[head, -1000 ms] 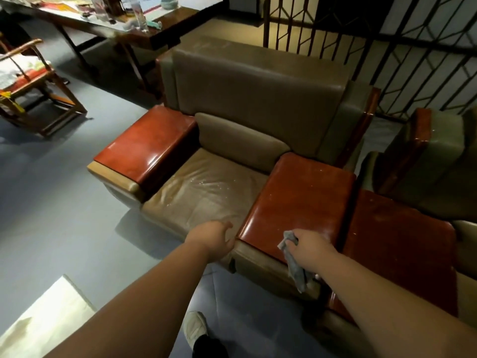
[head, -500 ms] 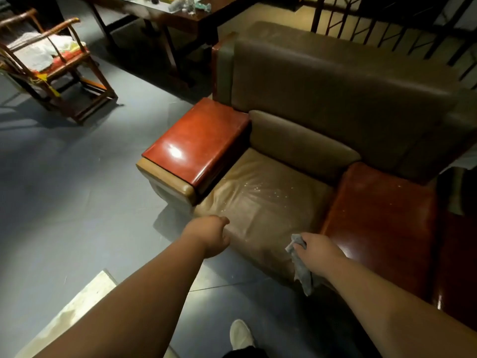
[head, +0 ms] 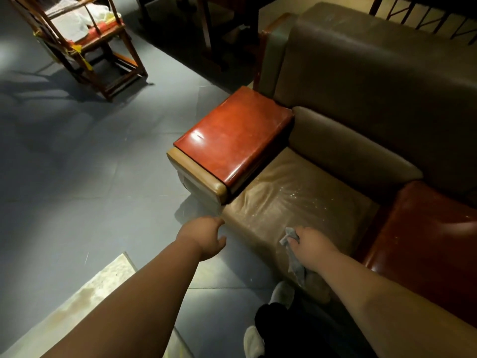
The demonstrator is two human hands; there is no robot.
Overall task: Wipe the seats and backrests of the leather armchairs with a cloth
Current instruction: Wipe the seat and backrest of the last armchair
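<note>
dim room, light from the left; glare on red armrest (head: 232, 140), corners dark, prob. wide-angle edge warp.

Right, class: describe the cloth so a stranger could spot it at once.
Find the brown leather armchair with red armrests. At its seat cushion's front edge, the right hand grips the cloth, a small, crumpled grey rag hanging down.

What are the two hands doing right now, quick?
Left hand: holds nothing, fingers loosely curled, above the grey floor.
Right hand: grips a crumpled grey cloth at the front edge of the tan leather seat cushion.
</note>
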